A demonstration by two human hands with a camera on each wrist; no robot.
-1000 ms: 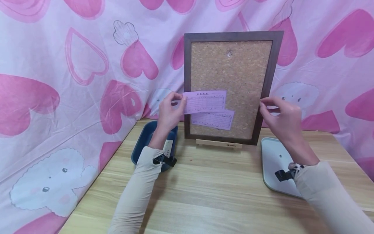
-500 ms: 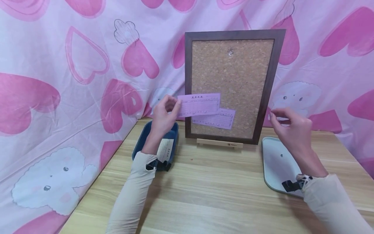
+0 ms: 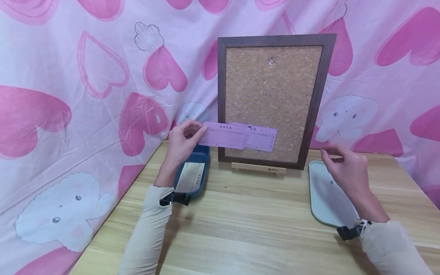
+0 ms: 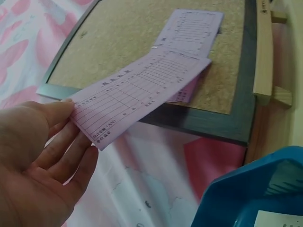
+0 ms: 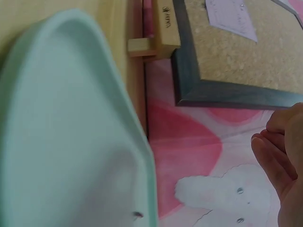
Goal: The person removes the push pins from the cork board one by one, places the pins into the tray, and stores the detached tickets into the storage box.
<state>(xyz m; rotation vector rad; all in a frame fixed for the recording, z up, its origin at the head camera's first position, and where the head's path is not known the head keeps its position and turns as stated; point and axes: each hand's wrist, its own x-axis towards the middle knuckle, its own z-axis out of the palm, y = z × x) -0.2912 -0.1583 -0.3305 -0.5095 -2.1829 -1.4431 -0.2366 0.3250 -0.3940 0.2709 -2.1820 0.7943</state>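
Observation:
My left hand (image 3: 182, 142) pinches the left end of a purple printed form slip (image 3: 223, 135) between thumb and fingers. The slip reaches over the corkboard's left edge and overlaps a second purple slip (image 3: 262, 138), which lies against the cork of the dark-framed corkboard (image 3: 275, 91). A small dark pin (image 3: 249, 126) shows at the top of that second slip. Right of the board, above a pale tray (image 3: 324, 206), my right hand (image 3: 347, 168) keeps thumb and index fingertips together. Whether something tiny sits between them cannot be made out.
A blue tray (image 3: 207, 173) on the left holds a cream printed slip (image 3: 190, 177). In the pale tray lies one small dark pin (image 5: 137, 215). A wooden stand (image 3: 258, 168) supports the board near the table's back edge. Pink patterned cloth (image 3: 103, 133) hangs behind.
My left hand has brought its slip left and down, from above the second slip to level with it. The right hand has drawn away from the board's right edge, rightward and down.

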